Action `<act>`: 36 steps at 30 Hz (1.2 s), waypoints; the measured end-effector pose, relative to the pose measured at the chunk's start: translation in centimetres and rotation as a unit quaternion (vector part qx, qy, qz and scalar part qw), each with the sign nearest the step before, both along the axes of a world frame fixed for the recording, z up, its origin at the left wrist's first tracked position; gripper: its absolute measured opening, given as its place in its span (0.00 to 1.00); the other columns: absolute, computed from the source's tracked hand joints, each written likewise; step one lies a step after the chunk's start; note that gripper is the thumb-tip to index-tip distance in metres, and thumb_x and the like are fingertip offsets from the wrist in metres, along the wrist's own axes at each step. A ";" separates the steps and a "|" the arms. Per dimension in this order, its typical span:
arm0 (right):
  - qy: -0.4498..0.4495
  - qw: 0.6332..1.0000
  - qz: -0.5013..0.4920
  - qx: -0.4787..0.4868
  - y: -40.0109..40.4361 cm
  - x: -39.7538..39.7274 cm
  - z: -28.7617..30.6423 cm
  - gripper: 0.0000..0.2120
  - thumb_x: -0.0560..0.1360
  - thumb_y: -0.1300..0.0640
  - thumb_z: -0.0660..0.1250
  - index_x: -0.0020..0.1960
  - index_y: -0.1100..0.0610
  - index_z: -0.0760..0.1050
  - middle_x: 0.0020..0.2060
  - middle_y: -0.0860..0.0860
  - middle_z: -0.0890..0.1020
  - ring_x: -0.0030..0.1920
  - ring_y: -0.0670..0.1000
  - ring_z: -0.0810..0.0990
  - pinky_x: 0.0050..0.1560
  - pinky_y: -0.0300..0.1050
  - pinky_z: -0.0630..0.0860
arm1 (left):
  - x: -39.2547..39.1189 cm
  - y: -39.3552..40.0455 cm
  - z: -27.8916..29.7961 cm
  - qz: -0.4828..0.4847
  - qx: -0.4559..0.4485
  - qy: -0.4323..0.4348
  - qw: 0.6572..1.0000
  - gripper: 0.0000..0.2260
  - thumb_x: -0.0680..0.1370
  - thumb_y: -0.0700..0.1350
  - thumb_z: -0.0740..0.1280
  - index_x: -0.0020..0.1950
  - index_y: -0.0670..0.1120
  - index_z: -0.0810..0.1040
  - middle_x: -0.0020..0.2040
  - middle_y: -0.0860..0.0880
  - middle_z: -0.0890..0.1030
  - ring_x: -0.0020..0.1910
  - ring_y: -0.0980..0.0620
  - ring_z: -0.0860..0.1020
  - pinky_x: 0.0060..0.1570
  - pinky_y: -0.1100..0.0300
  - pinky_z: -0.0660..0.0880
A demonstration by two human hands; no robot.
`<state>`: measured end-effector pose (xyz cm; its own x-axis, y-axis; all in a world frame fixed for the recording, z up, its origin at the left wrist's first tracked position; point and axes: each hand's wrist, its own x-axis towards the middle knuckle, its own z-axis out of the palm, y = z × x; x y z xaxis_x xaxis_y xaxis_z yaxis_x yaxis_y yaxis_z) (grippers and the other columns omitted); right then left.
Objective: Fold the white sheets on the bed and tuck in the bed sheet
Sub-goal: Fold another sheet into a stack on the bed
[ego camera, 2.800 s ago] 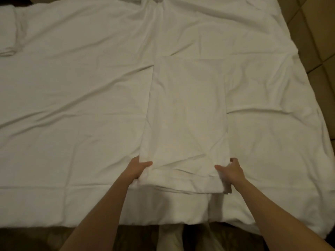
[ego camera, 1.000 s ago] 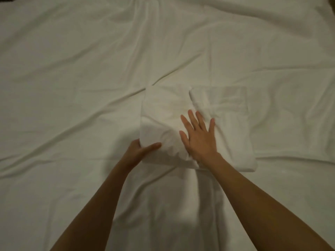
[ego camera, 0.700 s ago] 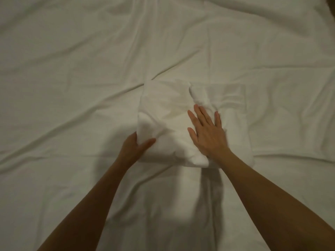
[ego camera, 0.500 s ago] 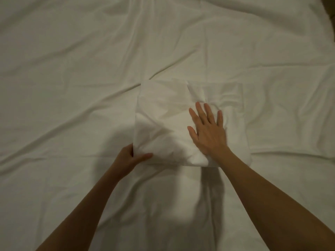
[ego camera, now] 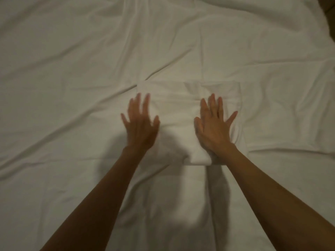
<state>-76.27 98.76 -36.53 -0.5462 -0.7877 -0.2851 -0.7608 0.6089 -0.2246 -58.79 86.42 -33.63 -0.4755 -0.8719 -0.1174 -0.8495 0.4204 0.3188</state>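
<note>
A white cloth sheet folded into a thick rectangle lies near the middle of the wrinkled white bed sheet that covers the whole bed. The left hand, blurred, has its fingers straight and spread over the folded sheet's left edge, holding nothing; whether it touches the cloth cannot be told. The right hand lies flat, palm down, fingers straight and thumb out, on the right half of the folded sheet, gripping nothing. At the far right corner of the bed a dark strip of floor shows
</note>
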 end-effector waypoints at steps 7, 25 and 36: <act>0.047 0.999 0.023 0.006 1.1 -0.7 -3.8 0.29 0.79 0.39 0.43 0.78 0.44 0.45 0.78 0.49 0.45 0.77 0.54 0.42 0.70 0.69 0.41 | -3.7 1.6 -6.2 -0.226 -0.038 -0.134 0.964 0.28 0.79 0.59 0.45 0.78 0.53 0.51 0.79 0.48 0.49 0.78 0.46 0.47 0.69 0.31 0.46; 0.014 0.999 0.017 -0.029 4.5 0.5 -4.4 0.30 0.78 0.42 0.46 0.78 0.47 0.50 0.78 0.49 0.47 0.77 0.52 0.42 0.73 0.60 0.40 | 0.0 3.7 -6.8 -0.166 -0.021 -0.088 0.982 0.27 0.78 0.58 0.51 0.78 0.54 0.56 0.79 0.48 0.53 0.78 0.48 0.50 0.70 0.35 0.49; -0.127 0.919 -0.336 -0.163 4.5 -3.1 -1.1 0.42 0.65 0.38 0.70 0.73 0.54 0.60 0.69 0.52 0.67 0.69 0.55 0.65 0.69 0.56 0.64 | 4.1 -0.8 -4.0 0.241 0.211 0.122 0.939 0.40 0.63 0.64 0.75 0.66 0.40 0.74 0.61 0.42 0.78 0.61 0.43 0.75 0.61 0.49 0.73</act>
<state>-79.34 103.26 -37.60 -0.8889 -0.3633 -0.2790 -0.1361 0.7909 -0.5966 -54.67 85.58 -37.65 -0.0948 -0.8930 -0.4400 -0.7891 -0.2021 0.5801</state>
